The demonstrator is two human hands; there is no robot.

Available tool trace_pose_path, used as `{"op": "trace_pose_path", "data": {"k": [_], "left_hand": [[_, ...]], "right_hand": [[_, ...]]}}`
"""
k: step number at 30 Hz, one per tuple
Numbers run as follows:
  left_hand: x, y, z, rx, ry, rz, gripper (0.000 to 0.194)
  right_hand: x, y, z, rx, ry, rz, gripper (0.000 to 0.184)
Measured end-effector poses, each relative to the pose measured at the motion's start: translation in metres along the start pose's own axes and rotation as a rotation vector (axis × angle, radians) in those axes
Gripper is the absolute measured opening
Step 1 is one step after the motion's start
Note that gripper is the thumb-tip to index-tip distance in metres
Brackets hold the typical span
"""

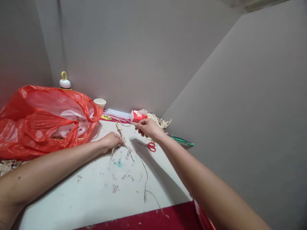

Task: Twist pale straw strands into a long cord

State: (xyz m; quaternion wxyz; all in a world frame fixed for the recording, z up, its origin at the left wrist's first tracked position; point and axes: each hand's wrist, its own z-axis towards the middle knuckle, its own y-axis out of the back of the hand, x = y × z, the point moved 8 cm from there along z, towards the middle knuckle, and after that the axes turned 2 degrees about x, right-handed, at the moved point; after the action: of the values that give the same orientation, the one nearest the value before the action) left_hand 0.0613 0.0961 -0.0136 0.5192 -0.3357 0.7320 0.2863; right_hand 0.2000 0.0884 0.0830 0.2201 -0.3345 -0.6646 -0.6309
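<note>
My left hand (112,140) is closed around a braid of pale, straw-like strips (120,131), just above the white tabletop. The braid's upper end points away from me, and loose tails hang below the fingers. My right hand (149,128) is raised to the right of it, thumb and fingers pinched together. Whatever lies in that pinch is too small to make out. Beneath the right hand, red-handled scissors (151,147) lie on the table with their blades pointing left. A long thin strand (145,179) trails across the tabletop towards me.
A large red plastic bag (43,127) fills the left side. Along the back stand a white-capped bottle (65,83), a paper cup (100,103) and a red tissue pack (137,116). Pale strips (159,121) are heaped beside green-handled pliers (182,140). Grey walls enclose the table (96,198).
</note>
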Motion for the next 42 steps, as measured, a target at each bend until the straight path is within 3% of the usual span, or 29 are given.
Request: {"op": "trace_pose_path", "data": {"k": [3, 7, 11, 14, 17, 20, 23, 25, 29, 33, 37, 42], "left_hand": [[0.001, 0.001, 0.002, -0.003, 0.007, 0.023, 0.012], [0.003, 0.001, 0.004, -0.015, 0.012, 0.040, 0.013], [0.004, 0.001, 0.006, -0.019, 0.016, 0.050, 0.015], [0.005, 0.002, 0.008, -0.011, 0.005, 0.046, 0.014], [0.004, 0.002, 0.007, 0.002, -0.009, 0.032, 0.014], [0.002, 0.001, 0.004, 0.010, -0.011, 0.008, 0.016], [-0.002, -0.001, 0.001, 0.028, -0.020, -0.022, 0.018], [-0.004, -0.002, -0.001, 0.042, -0.028, -0.043, 0.019], [-0.004, -0.002, -0.002, 0.052, -0.038, -0.081, 0.021], [-0.002, -0.003, 0.000, 0.051, -0.038, -0.118, 0.019], [-0.001, -0.005, 0.000, 0.056, -0.022, -0.128, 0.017], [-0.003, -0.005, -0.003, 0.056, 0.014, -0.095, 0.027]], "right_hand": [[-0.004, 0.010, -0.036, 0.030, 0.014, -0.185, 0.019], [-0.039, -0.007, -0.080, 0.045, -0.009, -0.414, 0.021], [-0.077, -0.023, -0.094, 0.032, -0.024, -0.469, 0.013], [-0.089, -0.023, -0.091, 0.080, -0.001, -0.380, 0.011], [-0.083, -0.010, -0.087, 0.128, 0.037, -0.247, 0.013], [-0.069, 0.002, -0.080, 0.164, 0.037, 0.076, 0.014], [-0.056, -0.006, -0.061, 0.223, 0.006, 0.448, 0.023], [-0.047, -0.019, -0.044, 0.225, 0.016, 0.540, 0.026], [-0.044, -0.050, -0.017, 0.180, 0.006, 0.592, 0.028], [-0.053, -0.069, -0.014, 0.178, -0.046, 0.596, 0.027], [-0.060, -0.076, -0.023, 0.208, -0.061, 0.582, 0.026], [-0.056, -0.073, -0.027, 0.163, -0.016, 0.507, 0.022]]}}
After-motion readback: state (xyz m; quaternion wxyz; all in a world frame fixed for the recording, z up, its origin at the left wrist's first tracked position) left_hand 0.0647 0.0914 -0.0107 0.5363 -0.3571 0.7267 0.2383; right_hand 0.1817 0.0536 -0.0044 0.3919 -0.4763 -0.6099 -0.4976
